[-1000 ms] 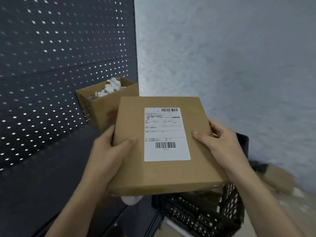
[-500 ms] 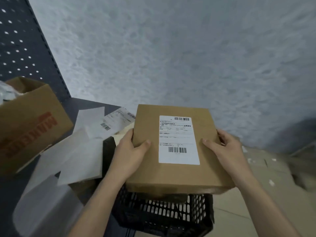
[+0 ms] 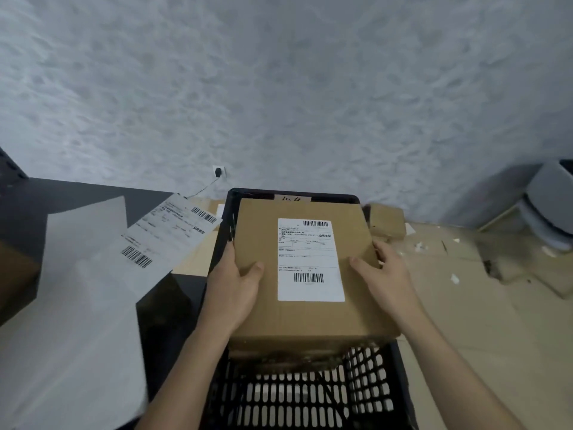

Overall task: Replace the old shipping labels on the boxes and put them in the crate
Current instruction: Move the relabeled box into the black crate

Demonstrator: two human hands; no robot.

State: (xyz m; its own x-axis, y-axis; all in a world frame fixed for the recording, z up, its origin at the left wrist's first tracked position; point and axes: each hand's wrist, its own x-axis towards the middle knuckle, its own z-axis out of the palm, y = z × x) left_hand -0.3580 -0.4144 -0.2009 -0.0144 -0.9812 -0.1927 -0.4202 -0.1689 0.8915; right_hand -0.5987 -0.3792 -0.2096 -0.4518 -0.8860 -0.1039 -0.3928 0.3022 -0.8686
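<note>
Cardboard box (image 3: 304,305), brown, flat, held level over the open top of the black slotted crate (image 3: 297,395); whether it rests on anything inside cannot be told. White shipping label (image 3: 311,259) with two barcodes on its upper face, lying flat.

Left hand (image 3: 231,287): grips the box's left edge, thumb laid on top, fingers wrapped down the side, close against the crate's left wall.
Right hand (image 3: 384,274): grips the right edge the same way, thumb on top near the label.

Brown mass under the box's near edge, inside the crate; blurred, not identifiable.

Surroundings:
- Dark table (image 3: 77,193), left of the crate and touching it.
- Loose printed label sheet (image 3: 173,231) overhanging the table's edge toward the crate.
- Blank white paper sheets (image 3: 77,305) covering much of the table.
- Small cardboard carton (image 3: 386,221) just right of the crate's far corner.
- Flattened cardboard (image 3: 465,274) on the floor, with white scraps on it.
- Wall socket (image 3: 218,172) with a plugged cable, behind the crate.
- Grey round container (image 3: 548,206), far right.
</note>
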